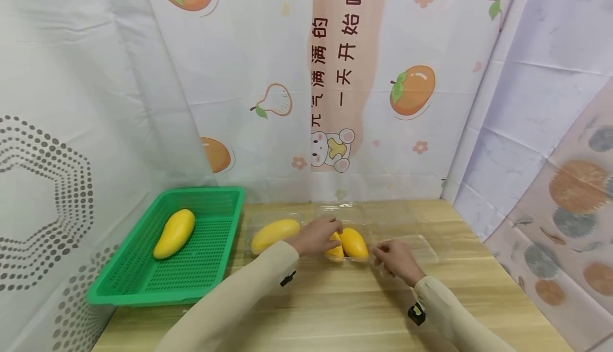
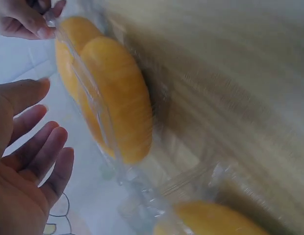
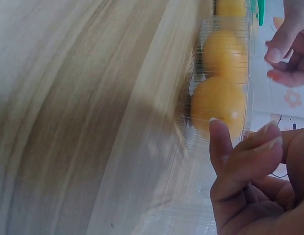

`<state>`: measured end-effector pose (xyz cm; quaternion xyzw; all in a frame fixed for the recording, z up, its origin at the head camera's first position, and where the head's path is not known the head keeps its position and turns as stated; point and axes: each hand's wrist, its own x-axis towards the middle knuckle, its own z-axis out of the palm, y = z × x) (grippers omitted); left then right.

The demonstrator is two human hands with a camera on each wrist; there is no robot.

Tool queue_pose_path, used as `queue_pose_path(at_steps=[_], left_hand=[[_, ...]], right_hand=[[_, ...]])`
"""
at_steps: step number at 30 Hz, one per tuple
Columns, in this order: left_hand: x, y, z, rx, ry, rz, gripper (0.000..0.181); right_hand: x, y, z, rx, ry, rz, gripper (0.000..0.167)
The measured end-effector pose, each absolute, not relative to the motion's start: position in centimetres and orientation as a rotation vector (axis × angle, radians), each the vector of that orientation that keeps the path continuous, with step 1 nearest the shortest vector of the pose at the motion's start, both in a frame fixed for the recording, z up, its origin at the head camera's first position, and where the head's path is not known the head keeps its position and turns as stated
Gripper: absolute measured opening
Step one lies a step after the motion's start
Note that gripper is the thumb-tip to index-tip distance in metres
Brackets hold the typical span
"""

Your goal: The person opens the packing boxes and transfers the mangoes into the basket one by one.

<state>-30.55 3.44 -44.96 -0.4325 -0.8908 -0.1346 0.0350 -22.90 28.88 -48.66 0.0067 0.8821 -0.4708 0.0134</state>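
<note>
Two yellow mangoes [image 1: 353, 243] sit side by side in a clear plastic box [image 3: 197, 115] on the table. Above them hovers my left hand [image 1: 318, 236]; the left wrist view shows its fingers [image 2: 44, 152] loosely bent and apart from the fruit, holding nothing. At the box's right end, my right hand [image 1: 396, 259] pinches the thin plastic rim, its fingertips on either side in the right wrist view. Another mango [image 1: 275, 235] lies in clear plastic to the left of my left hand.
A green basket [image 1: 225, 259] with one mango [image 1: 174, 234] in it stands at the left. More clear plastic [image 1: 421, 245], like a lid or tray, spreads to the right of the box. A printed curtain [image 1: 268, 155] hangs behind the wooden table [image 1: 345, 315].
</note>
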Motion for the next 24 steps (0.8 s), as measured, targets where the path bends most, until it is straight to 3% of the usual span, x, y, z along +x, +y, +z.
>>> queue_pose_path(at_steps=[9, 24], left_hand=[[-32.6, 6.0, -44.9, -1.498, -2.655, -0.006, 0.044], [-32.5, 10.2, -44.8, -1.610, -2.544, 0.514, 0.055]], right_hand=[[-22.9, 28.7, -48.3, 0.027, 2.713, -1.489, 0.024], [-22.8, 28.6, -48.5, 0.013, 2.721, -1.479, 0.028]])
